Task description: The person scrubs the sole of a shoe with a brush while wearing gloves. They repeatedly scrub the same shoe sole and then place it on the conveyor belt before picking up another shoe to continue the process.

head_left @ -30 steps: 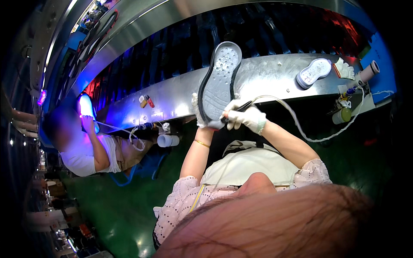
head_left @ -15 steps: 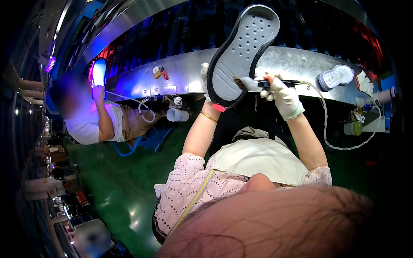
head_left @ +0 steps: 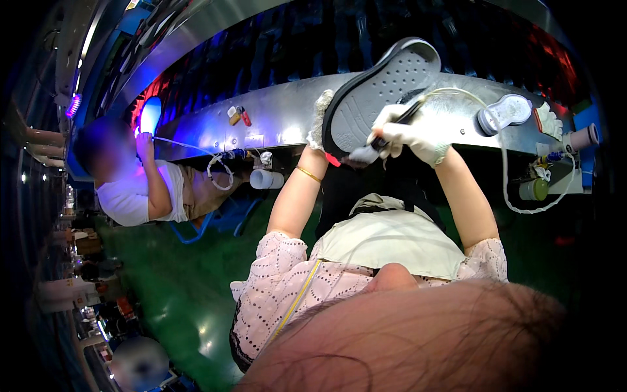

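Here, left hand (head_left: 319,121) gripping grey shoe sole (head_left: 382,91), right hand (head_left: 408,134) clasping brush (head_left: 366,154) against it

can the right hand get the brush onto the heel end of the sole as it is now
Probably yes. The right hand holds the brush with its bristles at the lower end of the grey sole, which the left hand holds tilted toward it; nothing lies between them.
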A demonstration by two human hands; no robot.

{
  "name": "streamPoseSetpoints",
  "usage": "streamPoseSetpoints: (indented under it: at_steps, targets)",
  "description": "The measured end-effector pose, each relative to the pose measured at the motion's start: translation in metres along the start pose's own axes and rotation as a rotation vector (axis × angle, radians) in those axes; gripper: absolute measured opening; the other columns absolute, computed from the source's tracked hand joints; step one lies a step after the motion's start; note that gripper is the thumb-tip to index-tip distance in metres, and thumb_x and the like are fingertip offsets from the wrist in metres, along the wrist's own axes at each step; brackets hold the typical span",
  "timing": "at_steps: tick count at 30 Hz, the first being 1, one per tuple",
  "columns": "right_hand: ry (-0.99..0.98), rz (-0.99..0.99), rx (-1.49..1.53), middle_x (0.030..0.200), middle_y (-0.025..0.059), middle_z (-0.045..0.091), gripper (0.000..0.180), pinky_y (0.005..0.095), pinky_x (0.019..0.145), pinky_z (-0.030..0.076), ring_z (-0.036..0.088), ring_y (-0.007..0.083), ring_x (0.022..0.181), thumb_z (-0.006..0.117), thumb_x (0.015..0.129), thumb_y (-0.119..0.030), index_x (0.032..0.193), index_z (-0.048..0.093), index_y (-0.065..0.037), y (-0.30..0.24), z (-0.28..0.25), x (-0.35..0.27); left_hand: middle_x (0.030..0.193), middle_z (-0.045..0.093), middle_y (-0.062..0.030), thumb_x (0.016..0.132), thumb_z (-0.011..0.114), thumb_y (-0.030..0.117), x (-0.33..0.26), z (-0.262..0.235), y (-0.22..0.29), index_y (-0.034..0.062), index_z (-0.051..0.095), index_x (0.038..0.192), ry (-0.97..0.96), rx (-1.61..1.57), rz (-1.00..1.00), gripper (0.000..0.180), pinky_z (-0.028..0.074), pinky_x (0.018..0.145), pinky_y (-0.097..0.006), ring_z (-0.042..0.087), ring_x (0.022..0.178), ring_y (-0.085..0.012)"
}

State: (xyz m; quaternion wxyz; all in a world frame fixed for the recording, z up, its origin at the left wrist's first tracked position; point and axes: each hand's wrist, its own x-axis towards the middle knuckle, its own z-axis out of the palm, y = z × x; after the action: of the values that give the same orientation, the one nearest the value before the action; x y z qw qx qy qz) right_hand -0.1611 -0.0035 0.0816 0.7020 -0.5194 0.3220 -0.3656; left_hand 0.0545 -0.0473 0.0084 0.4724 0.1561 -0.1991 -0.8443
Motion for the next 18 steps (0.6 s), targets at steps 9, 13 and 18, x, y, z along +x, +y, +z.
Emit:
streamPoseSetpoints:
  at_steps: [9, 13, 18]
  targets:
    - [0.392, -0.370, 0.693, 0.094, 0.0047, 0.059, 0.023, 0.0204, 0.063, 0.045, 0.058, 0.0146, 0.077, 0.060, 0.093, -0.028, 0.103, 0.057, -0.008, 0.035, -0.056, -0.041, 0.142, 0.030, -0.0330, 0.076, 0.061, 0.067, 0.036, 0.108, 0.094, -0.0006, 0.021, 0.147, -0.562, 0.154, 0.019, 0.106, 0.036, 0.102, -0.063, 0.039, 0.125, -0.0518]
    - [0.472, -0.383, 0.750, 0.091, 0.0053, 0.061, 0.022, 0.0201, 0.061, 0.047, 0.059, 0.0154, 0.073, 0.061, 0.092, -0.027, 0.102, 0.059, -0.008, 0.040, -0.065, -0.048, 0.148, 0.031, -0.0191, 0.081, 0.060, 0.059, 0.139, 0.172, 0.151, 0.0063, 0.023, 0.148, -0.860, 0.086, 0.013, 0.092, 0.028, 0.110, -0.061, 0.032, 0.133, -0.0467]
    - [0.536, -0.430, 0.616, 0.091, 0.0066, 0.062, 0.023, 0.0213, 0.062, 0.047, 0.060, 0.0157, 0.072, 0.061, 0.091, -0.028, 0.102, 0.059, -0.008, 0.035, -0.065, -0.047, 0.128, 0.055, -0.0200, 0.087, 0.055, 0.044, 0.257, 0.206, 0.183, 0.0084, 0.046, 0.134, 0.365, 1.145, 0.750, 0.060, 0.045, 0.099, -0.046, 0.055, 0.115, -0.0377]
